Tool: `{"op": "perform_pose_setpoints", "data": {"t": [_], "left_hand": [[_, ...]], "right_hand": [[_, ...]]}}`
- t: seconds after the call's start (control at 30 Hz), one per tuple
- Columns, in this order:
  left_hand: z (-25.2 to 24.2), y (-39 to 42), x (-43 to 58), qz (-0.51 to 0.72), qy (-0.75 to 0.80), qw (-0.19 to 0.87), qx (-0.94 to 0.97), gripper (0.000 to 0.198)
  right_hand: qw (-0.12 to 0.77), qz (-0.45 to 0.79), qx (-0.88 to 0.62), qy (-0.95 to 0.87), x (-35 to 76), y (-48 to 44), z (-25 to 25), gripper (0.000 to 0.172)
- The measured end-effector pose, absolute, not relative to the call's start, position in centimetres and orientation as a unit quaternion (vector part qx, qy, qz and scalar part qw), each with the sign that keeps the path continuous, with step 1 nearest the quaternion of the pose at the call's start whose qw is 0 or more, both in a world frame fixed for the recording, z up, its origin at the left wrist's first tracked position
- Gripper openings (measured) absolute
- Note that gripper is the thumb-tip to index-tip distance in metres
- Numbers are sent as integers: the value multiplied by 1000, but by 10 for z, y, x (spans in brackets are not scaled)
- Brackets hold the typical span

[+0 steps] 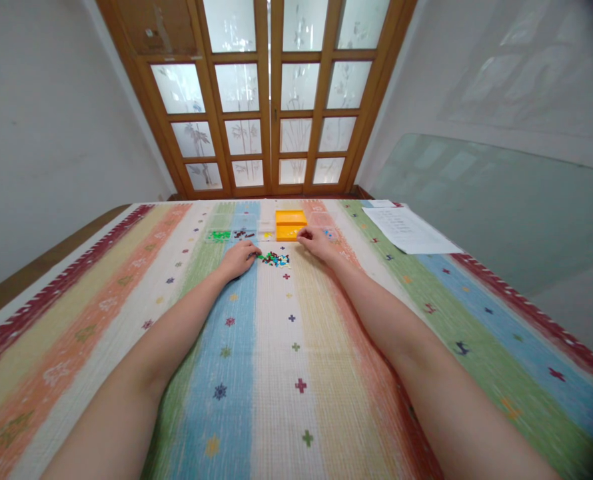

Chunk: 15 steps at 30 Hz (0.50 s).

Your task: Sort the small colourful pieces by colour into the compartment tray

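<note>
Pile (275,260) of small multicoloured pieces on the cloth-covered worktop (276,333), between left hand (237,261) and right hand (318,244). Left hand: fingers gathered at the left edge of the pile, apparently touching; cannot tell whether gripping a piece. Right hand: well apart from the left, thumb and forefinger close together at the right side of the open orange box (290,217); cannot tell whether pinching anything (too small to make out). Beyond the pile, in a row: green pieces (220,236), dark pieces (244,235) and yellow pieces (267,235) in clear containers left of the orange box, blue pieces (328,233) in a clear container (321,219) beside the right hand. Step in hand, by judgement: piece-by-piece handling between pile and containers, colours apparently kept separate. For the next move, use a light fingertip pinch; keep knuckles clear of the container rims.
</note>
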<state>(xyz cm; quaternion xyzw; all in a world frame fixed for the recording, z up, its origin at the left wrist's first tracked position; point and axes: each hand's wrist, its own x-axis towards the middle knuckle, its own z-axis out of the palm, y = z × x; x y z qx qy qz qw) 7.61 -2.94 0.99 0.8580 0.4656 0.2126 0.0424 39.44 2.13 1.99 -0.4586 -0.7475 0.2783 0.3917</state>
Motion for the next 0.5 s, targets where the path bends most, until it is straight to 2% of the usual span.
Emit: {"op": "perform_pose_setpoints", "data": {"t": [0.3,0.5], "left_hand": [[16,-33,77,223,457,57,859,23],[19,-35,78,219,459,66,858,21]], "right_hand": [[503,269,-495,-655,403,44,7,28],[507,292,-480,-654,398,38,10,50]]}}
